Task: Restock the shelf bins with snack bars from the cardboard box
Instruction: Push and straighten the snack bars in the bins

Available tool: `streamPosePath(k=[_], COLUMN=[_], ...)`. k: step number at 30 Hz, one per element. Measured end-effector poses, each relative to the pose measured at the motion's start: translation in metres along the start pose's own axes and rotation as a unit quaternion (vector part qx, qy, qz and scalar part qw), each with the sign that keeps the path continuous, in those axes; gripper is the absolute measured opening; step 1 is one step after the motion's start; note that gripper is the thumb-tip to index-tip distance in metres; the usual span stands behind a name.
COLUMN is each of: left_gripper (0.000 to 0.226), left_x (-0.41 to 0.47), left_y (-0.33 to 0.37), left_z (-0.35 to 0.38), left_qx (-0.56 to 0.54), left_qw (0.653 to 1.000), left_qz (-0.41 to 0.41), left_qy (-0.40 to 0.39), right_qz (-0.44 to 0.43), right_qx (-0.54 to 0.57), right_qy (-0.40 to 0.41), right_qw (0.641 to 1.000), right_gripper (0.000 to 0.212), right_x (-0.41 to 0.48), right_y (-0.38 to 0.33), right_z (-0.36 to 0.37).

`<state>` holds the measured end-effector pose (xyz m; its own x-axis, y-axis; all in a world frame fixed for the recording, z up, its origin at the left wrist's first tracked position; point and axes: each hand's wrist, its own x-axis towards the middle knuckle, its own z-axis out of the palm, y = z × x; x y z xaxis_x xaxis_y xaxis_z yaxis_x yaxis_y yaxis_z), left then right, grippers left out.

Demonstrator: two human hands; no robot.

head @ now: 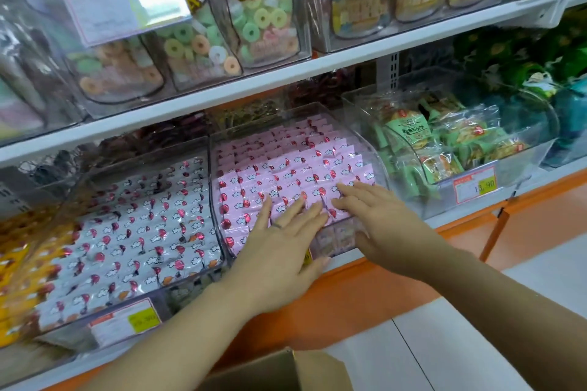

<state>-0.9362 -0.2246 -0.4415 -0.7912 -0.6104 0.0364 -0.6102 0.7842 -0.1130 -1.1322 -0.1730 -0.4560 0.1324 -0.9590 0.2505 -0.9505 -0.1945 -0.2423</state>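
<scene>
Reaching into the middle shelf bin (pixel 379 165) at dead centre, both grips laid flat on the pink snack bars (pixel 286 168) packed there in tidy overlapping rows. At 6 o'clock of that bin, the left grip (pixel 279 241): open, fingers straight and spread over the front rows, thumb down over the bin's front edge, a thin ring (pixel 277 225) on one finger. At 4 o'clock of the bin, just beside it, the right grip (pixel 371 213): likewise open, fingers straight on the bars, thumb lower at the clear front wall, clasping nothing. At 9 o'clock of the pink rows, in the bin just beside, white snack bars (pixel 133 232) with the same balloon print. At 3 o'clock, green packets (pixel 444 143) in another clear bin with a price tag (pixel 475 184). At 12 o'clock, on the shelf above, bags of ring candies (pixel 254 25). At 6 o'clock, on the bottom edge of view, the cardboard box (pixel 286 371), only a flap and corner showing, contents out of sight.
</scene>
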Motion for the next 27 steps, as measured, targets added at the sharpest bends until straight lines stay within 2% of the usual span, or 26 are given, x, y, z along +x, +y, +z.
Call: streamPosePath(k=[2,4,6,7,9,11,13,17,20,22,24,27], left_gripper=[0.062,0.063,0.072,0.073,0.066,0.060,0.060,0.055,0.053,0.058,0.067,0.073], left_x=[-0.008,-0.012,-0.014,-0.014,-0.008,0.006,0.018,0.018,0.016,0.022,0.031,0.041], left_y=[-0.005,-0.015,-0.024,-0.027,-0.030,-0.028,-0.028,-0.030,-0.036,-0.040,-0.040,-0.039], left_z=[-0.005,-0.013,-0.018,-0.019,-0.019,-0.019,-0.018,-0.016,-0.025,-0.027,-0.025,-0.015], left_qx=[-0.022,-0.039,-0.021,-0.002,0.022,-0.010,-0.063,-0.076,-0.109,-0.116,-0.112,-0.110], left_qw=[0.999,0.999,0.999,0.997,0.994,0.989,0.982,0.984,0.985,0.984,0.982,0.980], left_qz=[0.021,0.006,-0.045,-0.070,-0.105,-0.132,-0.152,-0.133,-0.118,-0.130,-0.147,-0.158], left_qy=[-0.018,-0.004,0.017,0.017,-0.007,-0.061,-0.091,-0.087,-0.068,-0.047,-0.038,-0.057], right_qz=[-0.015,-0.016,0.003,0.019,0.048,0.063,0.062,0.041,0.031,0.022,0.042,0.070], right_qx=[0.027,0.034,0.009,-0.002,-0.026,-0.059,-0.068,-0.070,-0.040,-0.043,-0.073,-0.105], right_qy=[-0.019,0.005,0.018,0.007,-0.042,-0.102,-0.123,-0.120,-0.114,-0.083,-0.100,-0.147], right_qw=[0.999,0.999,1.000,1.000,0.998,0.991,0.988,0.989,0.992,0.995,0.991,0.981], right_gripper=[0.045,0.040,0.051,0.059,0.061,0.057,0.057,0.051,0.039,0.047,0.060,0.062], right_x=[-0.004,0.001,0.014,0.022,0.038,0.052,0.057,0.052,0.070,0.090,0.107,0.116], right_y=[0.003,0.001,-0.007,-0.010,-0.013,-0.013,-0.013,-0.011,-0.009,-0.006,-0.004,0.001], right_z=[-0.014,-0.025,-0.030,-0.029,-0.019,-0.009,-0.004,-0.015,-0.038,-0.043,-0.039,-0.019])
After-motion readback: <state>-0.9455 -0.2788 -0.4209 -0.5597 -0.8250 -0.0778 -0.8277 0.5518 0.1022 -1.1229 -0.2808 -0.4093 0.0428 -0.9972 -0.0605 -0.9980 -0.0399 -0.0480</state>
